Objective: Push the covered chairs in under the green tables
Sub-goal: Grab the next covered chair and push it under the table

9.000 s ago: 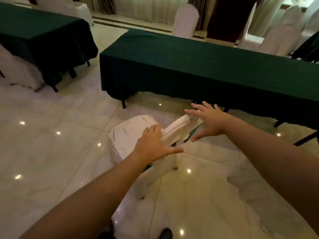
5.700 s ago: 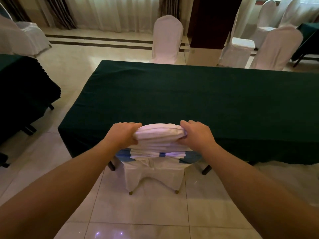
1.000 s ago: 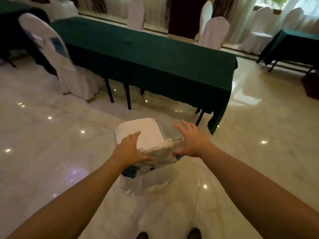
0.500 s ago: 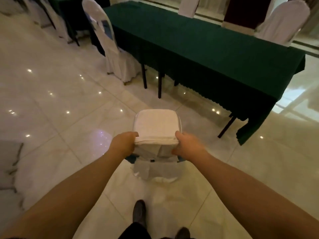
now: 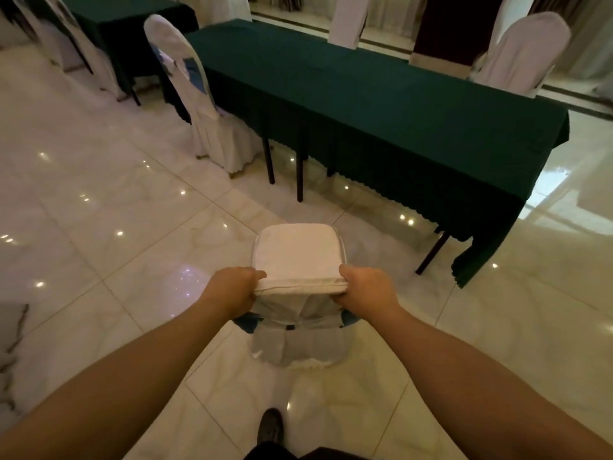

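A chair in a white cover (image 5: 297, 254) stands on the marble floor in front of me, its seat facing the long green table (image 5: 381, 104). My left hand (image 5: 234, 290) grips the left end of its backrest top, and my right hand (image 5: 366, 290) grips the right end. The chair is a short way from the table's near edge, opposite its right half. Another covered chair (image 5: 199, 104) sits pushed in at the table's left end.
Dark table legs (image 5: 300, 175) stand under the green cloth. A second green table (image 5: 126, 24) with covered chairs is at the far left. More covered chairs (image 5: 524, 54) stand beyond the long table. My shoe (image 5: 270, 426) is just behind the chair.
Both hands went from resting on the backrest to gripping its two ends. The chair now faces the table squarely, and the table looks closer.
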